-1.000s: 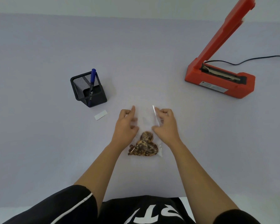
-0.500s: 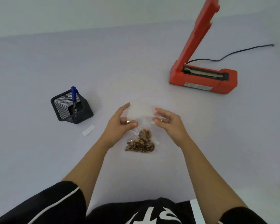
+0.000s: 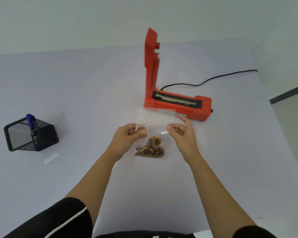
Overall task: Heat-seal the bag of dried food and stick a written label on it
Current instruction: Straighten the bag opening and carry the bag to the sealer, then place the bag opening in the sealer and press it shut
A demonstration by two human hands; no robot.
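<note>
Both side edges of the clear plastic bag [image 3: 155, 117] holding brown dried food [image 3: 150, 148] are pinched at frame centre, my left hand [image 3: 127, 137] on one, my right hand [image 3: 183, 134] on the other. Its top overlaps the open orange heat sealer [image 3: 179, 104] just above.

A black wire-mesh pen holder [image 3: 19, 134] stands upright at the left of the pale lilac surface [image 3: 76, 83]. It is square, with a solid dark rim and base. Behind the surface's far edge rises a plain off-white wall [image 3: 76, 19]. Past the right edge lies a paler area crossed by a dark slanting strip [image 3: 289, 95]. At the bottom left, a black sleeve [image 3: 58, 219] carries a thin white stripe.
</note>
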